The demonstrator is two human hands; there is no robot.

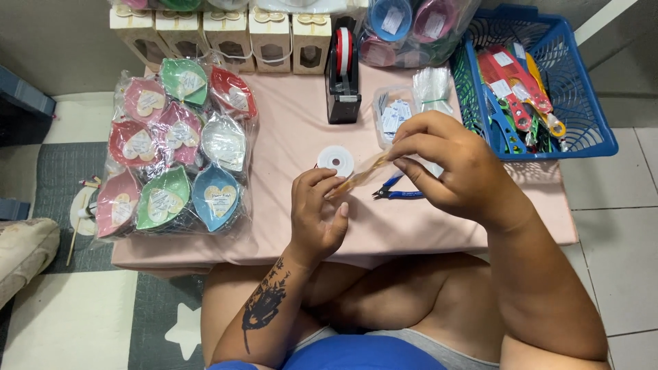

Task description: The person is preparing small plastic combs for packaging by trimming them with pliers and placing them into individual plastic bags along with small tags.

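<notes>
Over the pink table [288, 137]: left hand [317, 216] and right hand [439, 164] both pinching a thin amber strip [360, 177], mid-wrapping; next, probably steady tension near spool [336, 160].

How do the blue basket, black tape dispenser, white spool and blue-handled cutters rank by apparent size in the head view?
1. blue basket
2. black tape dispenser
3. white spool and blue-handled cutters: alike, and the right hand partly hides the cutters.

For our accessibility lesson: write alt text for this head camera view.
Two hands, left hand and right hand, hold a thin clear strip over a pink table. Wrapped leaf-shaped dishes lie to the left; a blue basket of combs stands to the right.
</notes>
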